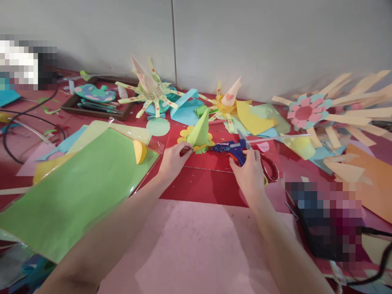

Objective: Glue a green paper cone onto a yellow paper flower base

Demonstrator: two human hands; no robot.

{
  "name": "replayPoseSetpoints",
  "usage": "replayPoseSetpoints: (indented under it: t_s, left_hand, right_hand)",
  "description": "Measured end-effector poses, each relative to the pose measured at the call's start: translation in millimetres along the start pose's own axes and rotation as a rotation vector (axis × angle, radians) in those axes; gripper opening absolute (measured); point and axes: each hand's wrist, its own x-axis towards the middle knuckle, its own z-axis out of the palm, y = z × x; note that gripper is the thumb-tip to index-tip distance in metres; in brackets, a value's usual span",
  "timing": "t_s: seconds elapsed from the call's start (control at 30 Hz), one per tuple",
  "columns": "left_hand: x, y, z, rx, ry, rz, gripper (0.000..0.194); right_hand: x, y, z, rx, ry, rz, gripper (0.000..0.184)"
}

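Observation:
My right hand (249, 169) is wrapped round the handle of a blue hot glue gun (231, 147), a clear glue stick (284, 136) poking out of its back end. The gun's nozzle points left, close to the base of a light green paper cone (200, 130). That cone stands upright on a yellow paper flower (185, 134). My left hand (177, 157) has its fingers pinched at the flower's near left edge, by the cone's foot. Red-handled scissors (272, 169) lie just beyond my right hand, partly hidden by it.
Green paper sheets (85, 183) in a clear sleeve lie at left, with a folded yellow piece (140, 152) on top. Finished paper cone crafts (150, 87) line the wall. A wooden tray (119, 111) holds pens. Black cables (27, 110) cross the left; a blurred-out dark object (324, 224) sits right.

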Motion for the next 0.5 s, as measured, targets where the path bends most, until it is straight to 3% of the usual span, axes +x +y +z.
replayPoseSetpoints:
  t_s: [0.5]
  left_hand:
    - [0.2, 1.2, -0.4, 0.000, -0.010, 0.006, 0.010]
  right_hand:
    - [0.2, -2.1, -3.4, -0.063, -0.019, 0.023, 0.023]
